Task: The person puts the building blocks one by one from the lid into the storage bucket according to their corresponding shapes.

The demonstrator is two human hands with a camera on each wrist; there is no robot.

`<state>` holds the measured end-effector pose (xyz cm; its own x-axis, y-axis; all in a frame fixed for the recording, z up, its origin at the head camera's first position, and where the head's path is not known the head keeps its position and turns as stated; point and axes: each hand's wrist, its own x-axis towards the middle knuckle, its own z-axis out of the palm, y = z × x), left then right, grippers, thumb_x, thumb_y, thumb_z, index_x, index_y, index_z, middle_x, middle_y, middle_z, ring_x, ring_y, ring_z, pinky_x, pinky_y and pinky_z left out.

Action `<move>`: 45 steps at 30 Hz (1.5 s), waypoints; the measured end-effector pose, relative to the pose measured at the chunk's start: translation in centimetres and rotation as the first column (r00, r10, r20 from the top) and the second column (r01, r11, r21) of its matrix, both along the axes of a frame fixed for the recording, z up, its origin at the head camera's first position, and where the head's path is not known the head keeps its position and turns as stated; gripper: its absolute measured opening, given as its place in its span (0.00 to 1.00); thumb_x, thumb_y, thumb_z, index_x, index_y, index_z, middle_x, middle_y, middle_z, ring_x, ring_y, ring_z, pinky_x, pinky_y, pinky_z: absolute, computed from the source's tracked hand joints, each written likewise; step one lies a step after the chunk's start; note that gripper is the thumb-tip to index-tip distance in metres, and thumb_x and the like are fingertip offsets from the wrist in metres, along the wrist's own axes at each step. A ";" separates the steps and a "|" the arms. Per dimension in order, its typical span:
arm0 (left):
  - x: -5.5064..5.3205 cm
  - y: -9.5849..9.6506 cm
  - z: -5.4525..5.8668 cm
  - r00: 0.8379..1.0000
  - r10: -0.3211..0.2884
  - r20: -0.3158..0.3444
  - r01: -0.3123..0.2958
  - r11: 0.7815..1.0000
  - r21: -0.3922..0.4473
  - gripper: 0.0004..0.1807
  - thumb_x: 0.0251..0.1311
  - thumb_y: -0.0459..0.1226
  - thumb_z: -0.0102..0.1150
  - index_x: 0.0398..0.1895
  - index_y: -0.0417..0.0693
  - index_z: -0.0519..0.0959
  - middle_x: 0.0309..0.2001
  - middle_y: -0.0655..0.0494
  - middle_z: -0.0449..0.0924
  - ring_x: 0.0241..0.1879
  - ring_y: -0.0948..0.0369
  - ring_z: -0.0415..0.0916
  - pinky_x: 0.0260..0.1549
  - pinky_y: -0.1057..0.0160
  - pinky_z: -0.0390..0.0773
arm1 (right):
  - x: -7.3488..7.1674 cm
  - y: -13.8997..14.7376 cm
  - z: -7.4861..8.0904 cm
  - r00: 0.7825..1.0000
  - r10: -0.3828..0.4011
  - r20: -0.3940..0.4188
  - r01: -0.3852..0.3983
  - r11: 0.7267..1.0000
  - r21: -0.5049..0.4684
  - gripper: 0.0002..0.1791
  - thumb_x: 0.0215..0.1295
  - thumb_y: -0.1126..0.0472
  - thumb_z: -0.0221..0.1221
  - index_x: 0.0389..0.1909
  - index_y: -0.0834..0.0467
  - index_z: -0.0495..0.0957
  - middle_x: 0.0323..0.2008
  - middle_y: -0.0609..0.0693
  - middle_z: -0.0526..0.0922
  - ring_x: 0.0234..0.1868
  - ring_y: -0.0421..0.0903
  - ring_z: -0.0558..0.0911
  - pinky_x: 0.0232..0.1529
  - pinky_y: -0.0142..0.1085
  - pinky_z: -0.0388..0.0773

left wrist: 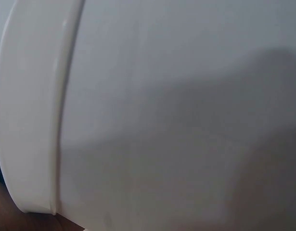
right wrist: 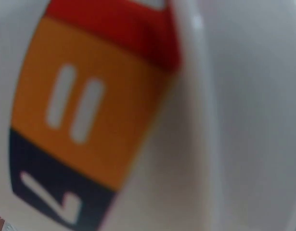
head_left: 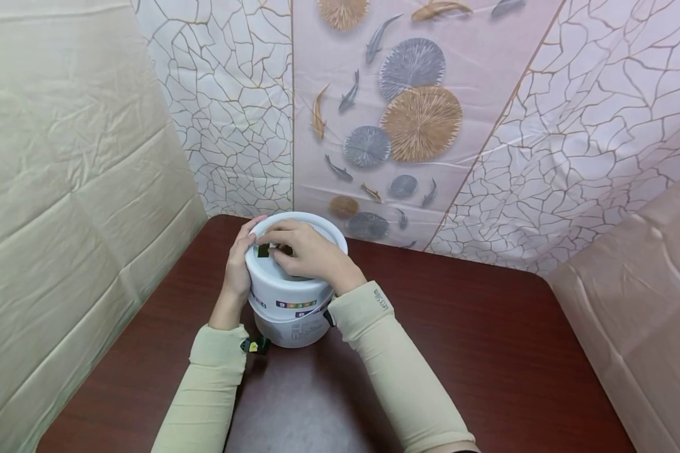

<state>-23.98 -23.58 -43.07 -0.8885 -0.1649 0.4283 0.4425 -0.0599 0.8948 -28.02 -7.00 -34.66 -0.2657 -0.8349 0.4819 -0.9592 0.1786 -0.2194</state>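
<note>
A white bucket [head_left: 294,330] stands upright on the table, with strips of coloured number stickers [head_left: 296,304] round its side. My left hand [head_left: 238,267] grips its left side, with fingertips up at the rim [head_left: 340,236]. Over the bucket's top, my right hand [head_left: 306,251] reaches in with bent fingers and thumb. A small dark patch with a yellow-green edge [head_left: 263,250] shows beside those fingertips; whether they pinch anything is hidden. The left wrist view shows only the plain white bucket wall [left wrist: 162,62] close up. Orange and navy stickers [right wrist: 75,106] fill much of the right wrist view.
The dark red-brown table [head_left: 487,352] extends to the right and in front of the bucket. Beige cloth [head_left: 62,189] hangs at the left, and a patterned curtain [head_left: 249,126] stands behind. A thin handle [head_left: 311,313] crosses the bucket's front. A small black device [head_left: 255,345] sits at the left wrist.
</note>
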 end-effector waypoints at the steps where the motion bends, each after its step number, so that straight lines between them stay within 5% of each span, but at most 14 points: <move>1: 0.0 0.2 -0.1 1.000 -0.007 0.005 0.007 1.000 0.000 0.27 0.75 0.45 0.31 0.73 0.51 0.66 0.69 0.55 0.67 0.66 0.58 0.65 0.65 0.56 0.62 | 0.1 0.2 -0.2 1.000 -0.011 0.001 0.011 1.000 -0.007 0.14 0.68 0.67 0.57 0.50 0.58 0.85 0.50 0.49 0.84 0.54 0.42 0.79 0.59 0.30 0.70; 9: 0.5 1.8 -1.4 0.997 -0.048 0.055 0.048 0.999 0.005 0.27 0.76 0.45 0.32 0.73 0.52 0.66 0.68 0.54 0.68 0.63 0.57 0.68 0.62 0.59 0.65 | 1.5 3.2 -1.9 0.977 -0.215 -0.008 0.212 0.969 -0.130 0.10 0.71 0.61 0.57 0.45 0.56 0.86 0.45 0.47 0.86 0.52 0.44 0.80 0.56 0.34 0.73; 14: 0.8 2.4 -2.1 0.996 -0.038 0.081 0.038 0.999 0.000 0.27 0.75 0.46 0.32 0.72 0.51 0.68 0.66 0.53 0.70 0.63 0.57 0.68 0.61 0.59 0.65 | 3.4 6.4 -4.8 0.950 -0.312 0.001 0.306 0.934 -0.184 0.16 0.76 0.54 0.50 0.48 0.50 0.86 0.50 0.42 0.86 0.55 0.42 0.79 0.58 0.38 0.71; 19: 0.7 2.2 -2.2 0.998 -0.023 0.062 0.021 1.000 0.022 0.27 0.74 0.44 0.32 0.72 0.50 0.68 0.66 0.51 0.70 0.63 0.57 0.67 0.63 0.59 0.62 | 6.1 10.6 -8.0 0.968 -0.249 -0.004 0.242 0.945 -0.219 0.22 0.77 0.59 0.46 0.67 0.58 0.74 0.70 0.49 0.72 0.71 0.53 0.68 0.72 0.50 0.57; 23: 0.4 1.7 -1.6 1.000 -0.019 0.017 0.018 0.997 0.078 0.28 0.72 0.42 0.33 0.72 0.43 0.67 0.66 0.48 0.70 0.64 0.55 0.66 0.64 0.58 0.60 | 7.9 15.2 -9.4 0.973 -0.137 0.184 0.169 0.971 -0.170 0.26 0.73 0.64 0.55 0.71 0.58 0.69 0.75 0.52 0.63 0.75 0.55 0.61 0.73 0.48 0.56; 26: 0.3 1.4 -1.1 1.000 -0.012 -0.011 0.014 0.994 0.110 0.29 0.71 0.41 0.33 0.71 0.41 0.67 0.65 0.47 0.70 0.63 0.55 0.66 0.64 0.58 0.60 | 8.4 19.7 -10.1 0.942 -0.128 0.310 0.149 0.988 -0.048 0.23 0.73 0.62 0.58 0.67 0.53 0.76 0.72 0.51 0.69 0.72 0.53 0.68 0.70 0.44 0.63; 29: 0.0 1.1 -0.5 0.999 -0.014 -0.036 0.019 0.990 0.137 0.28 0.71 0.41 0.34 0.70 0.42 0.68 0.65 0.47 0.70 0.64 0.53 0.66 0.64 0.59 0.61 | 8.6 24.9 -10.8 0.907 -0.246 0.341 0.242 0.969 0.053 0.18 0.73 0.62 0.59 0.61 0.53 0.81 0.64 0.52 0.78 0.65 0.52 0.76 0.64 0.45 0.71; 31: -0.2 1.1 -0.2 0.999 -0.020 -0.048 0.027 0.988 0.149 0.28 0.70 0.40 0.34 0.70 0.43 0.69 0.64 0.46 0.71 0.64 0.53 0.66 0.63 0.60 0.62 | 8.8 28.0 -11.2 0.874 -0.364 0.322 0.363 0.930 0.065 0.16 0.72 0.63 0.60 0.57 0.54 0.83 0.59 0.53 0.82 0.61 0.51 0.79 0.59 0.45 0.75; 33: -0.4 1.1 0.3 0.998 -0.030 -0.060 0.039 0.986 0.160 0.27 0.70 0.40 0.35 0.69 0.45 0.69 0.64 0.45 0.71 0.64 0.51 0.66 0.63 0.61 0.62 | 9.3 30.8 -11.4 0.817 -0.490 0.305 0.497 0.866 0.059 0.13 0.70 0.63 0.62 0.53 0.53 0.84 0.53 0.50 0.85 0.54 0.47 0.83 0.51 0.45 0.79; 36: -0.6 0.7 0.9 0.997 -0.019 -0.074 0.031 0.986 0.163 0.27 0.69 0.40 0.34 0.69 0.46 0.70 0.64 0.45 0.71 0.64 0.51 0.66 0.62 0.62 0.63 | 9.8 32.8 -11.7 0.757 -0.574 0.312 0.582 0.810 0.079 0.12 0.67 0.59 0.66 0.50 0.53 0.84 0.46 0.47 0.85 0.44 0.44 0.83 0.41 0.42 0.80; 38: -0.6 0.6 1.1 0.997 -0.017 -0.076 0.030 0.986 0.166 0.28 0.69 0.40 0.34 0.69 0.46 0.70 0.64 0.45 0.71 0.64 0.51 0.66 0.62 0.62 0.63 | 10.5 33.1 -12.3 0.744 -0.565 0.356 0.561 0.818 0.127 0.15 0.64 0.54 0.69 0.50 0.54 0.84 0.43 0.47 0.84 0.39 0.44 0.81 0.37 0.42 0.79; 41: -0.4 0.7 0.9 0.998 -0.020 -0.064 0.029 0.987 0.158 0.28 0.70 0.41 0.34 0.69 0.47 0.70 0.64 0.46 0.71 0.64 0.51 0.66 0.61 0.62 0.63 | 11.8 32.7 -13.3 0.727 -0.496 0.475 0.442 0.867 0.229 0.24 0.60 0.47 0.71 0.54 0.54 0.82 0.46 0.48 0.82 0.40 0.46 0.81 0.38 0.39 0.79; 45: -0.3 1.0 0.3 0.998 -0.032 -0.047 0.038 0.989 0.146 0.28 0.70 0.41 0.34 0.70 0.46 0.69 0.65 0.47 0.70 0.64 0.52 0.66 0.62 0.61 0.62 | 13.5 32.4 -14.5 0.662 -0.419 0.621 0.304 0.908 0.288 0.30 0.58 0.46 0.72 0.59 0.52 0.79 0.53 0.49 0.78 0.45 0.44 0.78 0.40 0.39 0.79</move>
<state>-24.25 -22.62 -42.73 -0.8755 -0.1982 0.4407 0.4768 -0.2054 0.8547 -14.55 25.35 -49.12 -0.7600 -0.6477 -0.0544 -0.4307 0.5645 -0.7042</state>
